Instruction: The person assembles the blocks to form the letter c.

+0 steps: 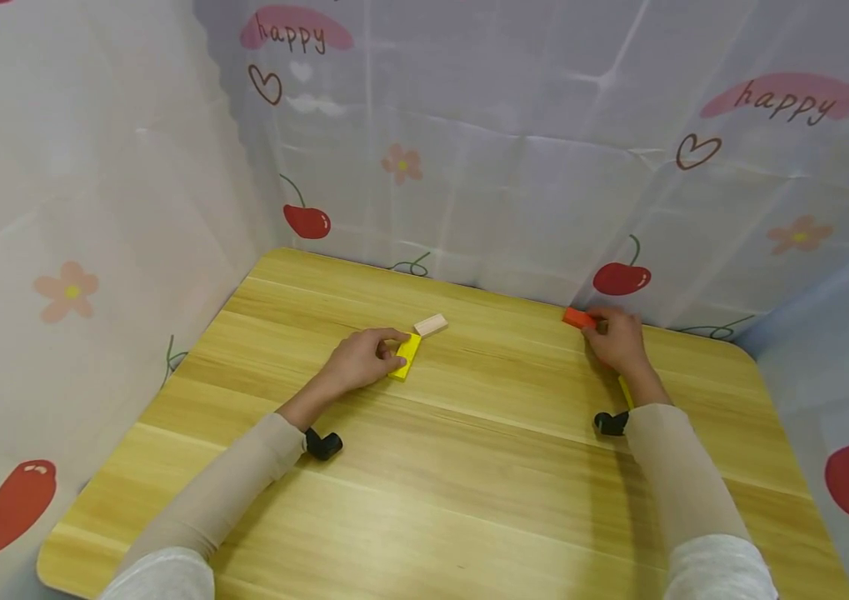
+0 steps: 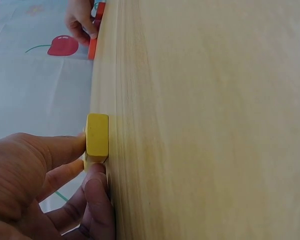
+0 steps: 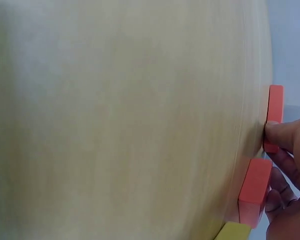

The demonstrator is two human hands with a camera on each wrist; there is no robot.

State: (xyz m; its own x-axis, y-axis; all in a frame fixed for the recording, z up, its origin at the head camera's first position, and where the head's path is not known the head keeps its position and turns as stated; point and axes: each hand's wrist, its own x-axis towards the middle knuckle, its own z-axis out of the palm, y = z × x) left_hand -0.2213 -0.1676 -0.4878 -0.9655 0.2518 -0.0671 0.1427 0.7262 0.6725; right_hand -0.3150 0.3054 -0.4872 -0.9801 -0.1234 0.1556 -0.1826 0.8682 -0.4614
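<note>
Cloth walls (image 1: 514, 167), white with cherries, flowers, hearts and the word "happy", close in the far side and both flanks.

Wooden table (image 1: 469, 467), pale yellow grain, rounded corners. Both forearms in beige sleeves reach across it, a small black wrist mount under each.

Left hand (image 1: 358, 360), left of centre on the table. Fingers curled, thumb and fingertips pinching the near end of a yellow block (image 1: 405, 357). The block lies flat on the wood, long axis running away from the person, and its far half pokes out beyond the fingers. In the left wrist view the same hand (image 2: 45, 190) grips the block (image 2: 97, 141) by its end, thumb on one face and a finger (image 2: 97, 197) on the other.

Plain wood block (image 1: 430, 324) lies just beyond the yellow one, near its far end; touching or apart, cannot tell.

Right hand (image 1: 619, 340) at the far right edge of the table, close to the cloth. Fingers curled over two orange blocks. One orange block (image 1: 578, 317) sticks out to the left of the fingers. In the right wrist view a fingertip (image 3: 285, 137) presses on the far orange block (image 3: 274, 117); a second orange block (image 3: 254, 190) sits nearer, against the curled fingers. A sliver of yellow (image 3: 232, 232) shows at the bottom edge there, and a yellow strip (image 1: 625, 392) lies beside the right wrist.

The two hands are well apart.
</note>
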